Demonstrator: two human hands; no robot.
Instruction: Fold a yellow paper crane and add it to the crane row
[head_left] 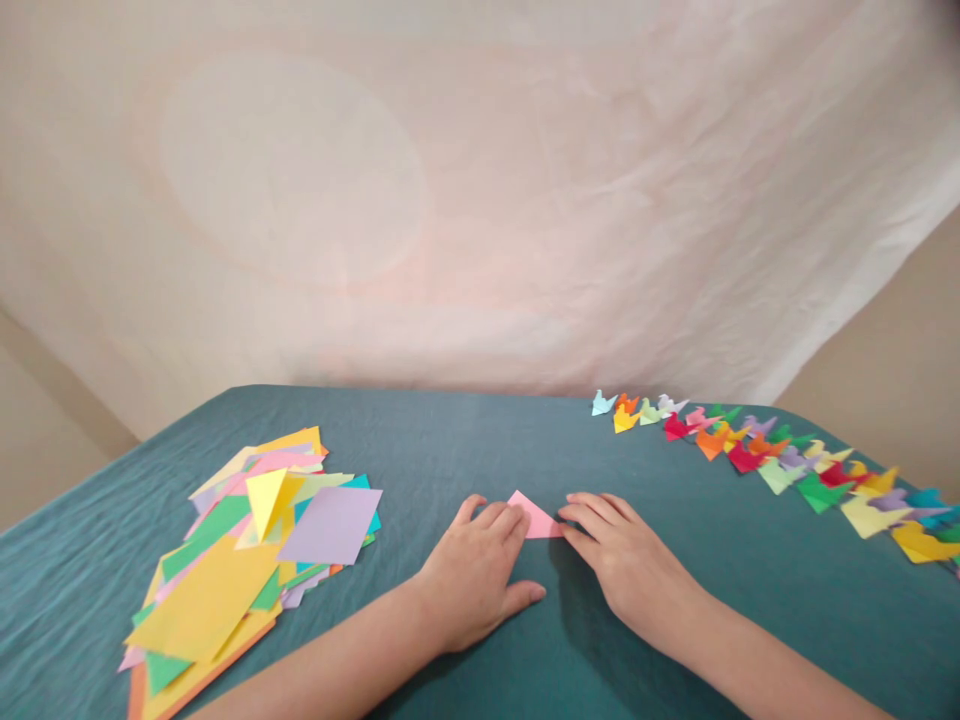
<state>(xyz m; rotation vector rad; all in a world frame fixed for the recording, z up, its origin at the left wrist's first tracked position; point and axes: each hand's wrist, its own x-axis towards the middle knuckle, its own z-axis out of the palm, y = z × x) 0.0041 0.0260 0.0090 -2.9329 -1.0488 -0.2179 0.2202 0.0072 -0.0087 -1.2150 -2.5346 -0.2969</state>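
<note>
A small pink folded paper [541, 520], shaped like a triangle, lies on the table in front of me. My left hand [484, 560] rests over its left part, fingertips laid flat on it and thumb stretched out to the side. Under those fingers the left corner is hidden. At the right corner, my right hand [619, 550] has its fingertips closed on the paper's tip, though the thumb is not clearly visible.
Left of my hands is a loose pile of coloured paper sheets [210, 590], with a yellow folded paper [270, 500] and a lilac sheet [334, 525] on top. Several folded paper birds [746, 455] stand along the right of the green tablecloth [450, 440]. Behind hangs a pale cloth [480, 200].
</note>
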